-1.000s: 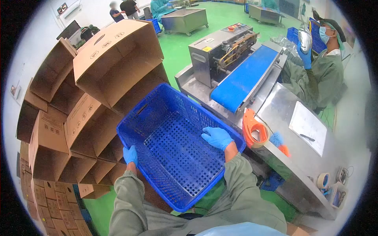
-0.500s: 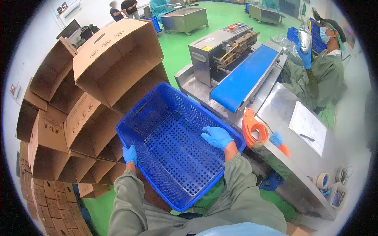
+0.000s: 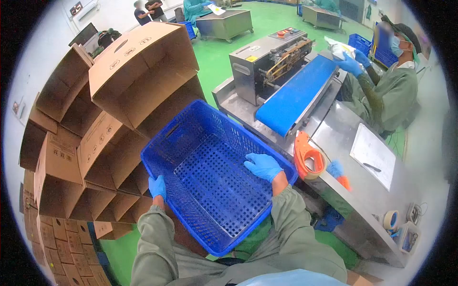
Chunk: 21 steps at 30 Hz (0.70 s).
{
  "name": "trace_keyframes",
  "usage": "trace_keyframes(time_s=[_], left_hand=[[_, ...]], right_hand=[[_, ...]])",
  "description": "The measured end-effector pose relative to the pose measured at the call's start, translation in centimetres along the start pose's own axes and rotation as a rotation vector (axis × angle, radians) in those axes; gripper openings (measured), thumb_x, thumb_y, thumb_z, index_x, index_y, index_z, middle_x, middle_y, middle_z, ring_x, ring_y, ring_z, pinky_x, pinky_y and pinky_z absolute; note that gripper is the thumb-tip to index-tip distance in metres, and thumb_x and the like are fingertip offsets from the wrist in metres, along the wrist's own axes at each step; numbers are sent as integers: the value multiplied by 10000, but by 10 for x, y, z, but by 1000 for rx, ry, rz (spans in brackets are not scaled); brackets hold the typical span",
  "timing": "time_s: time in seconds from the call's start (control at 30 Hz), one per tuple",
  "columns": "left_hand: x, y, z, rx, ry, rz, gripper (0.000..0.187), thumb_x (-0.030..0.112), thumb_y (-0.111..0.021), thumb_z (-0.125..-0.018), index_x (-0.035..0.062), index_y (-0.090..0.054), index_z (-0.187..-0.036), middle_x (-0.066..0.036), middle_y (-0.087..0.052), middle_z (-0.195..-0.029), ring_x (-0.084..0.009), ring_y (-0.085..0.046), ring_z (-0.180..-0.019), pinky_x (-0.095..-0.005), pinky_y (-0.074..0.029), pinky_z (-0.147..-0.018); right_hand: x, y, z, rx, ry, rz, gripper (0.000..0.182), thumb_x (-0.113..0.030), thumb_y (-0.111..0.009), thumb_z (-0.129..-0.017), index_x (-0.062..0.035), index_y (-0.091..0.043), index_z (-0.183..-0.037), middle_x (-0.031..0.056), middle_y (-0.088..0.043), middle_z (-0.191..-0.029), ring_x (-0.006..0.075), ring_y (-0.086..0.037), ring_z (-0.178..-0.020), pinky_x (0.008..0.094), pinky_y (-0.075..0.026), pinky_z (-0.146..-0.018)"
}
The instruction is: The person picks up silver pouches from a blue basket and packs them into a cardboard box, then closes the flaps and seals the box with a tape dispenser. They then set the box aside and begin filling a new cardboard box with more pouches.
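A blue plastic crate (image 3: 222, 190) with perforated walls and bottom stands tilted in front of me, with nothing lying in it. My left hand (image 3: 157, 187), in a blue glove, is closed on the crate's left rim; some fingers are hidden behind the wall. Reaching over the near right rim, my gloved right hand (image 3: 264, 167) hangs inside the crate with its fingers stretched out, holding nothing. Just right of the crate, an orange tape dispenser (image 3: 301, 148) sits on the edge of the steel table (image 3: 334, 138).
Open cardboard boxes (image 3: 138, 62) are stacked on the left. A sealing machine (image 3: 267, 62) with a blue conveyor belt (image 3: 298, 95) stands ahead. To the right, a seated co-worker (image 3: 396, 95) holds a shiny bag (image 3: 339, 48). Paper with a pen (image 3: 372, 167) lies on the table.
The co-worker has lowered the shiny bag from near the face toward the belt's far end, now with both hands on it. My hands and the crate stay put.
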<state>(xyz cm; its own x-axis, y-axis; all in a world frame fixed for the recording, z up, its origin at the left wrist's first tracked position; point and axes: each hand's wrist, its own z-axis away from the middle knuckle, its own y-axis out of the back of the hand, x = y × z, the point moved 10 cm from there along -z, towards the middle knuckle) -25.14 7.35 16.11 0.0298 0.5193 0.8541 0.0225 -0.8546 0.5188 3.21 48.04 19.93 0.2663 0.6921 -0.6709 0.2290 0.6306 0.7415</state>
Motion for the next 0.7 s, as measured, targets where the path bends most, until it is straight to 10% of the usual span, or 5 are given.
trace_keyframes(time_s=[0.7], left_hand=[[8, 5, 7, 46, 8, -44, 435, 212, -580, -789, -61, -580, -1127, -230, -659, -1064, -335, -638, -941, -403, -479, -871]], right_hand=[[-4, 3, 1, -15, -9, 10, 454, -404, -525, -889, -75, -627, -1184, 184, -651, -1144, 368, -619, -1057, 461, -474, -924]])
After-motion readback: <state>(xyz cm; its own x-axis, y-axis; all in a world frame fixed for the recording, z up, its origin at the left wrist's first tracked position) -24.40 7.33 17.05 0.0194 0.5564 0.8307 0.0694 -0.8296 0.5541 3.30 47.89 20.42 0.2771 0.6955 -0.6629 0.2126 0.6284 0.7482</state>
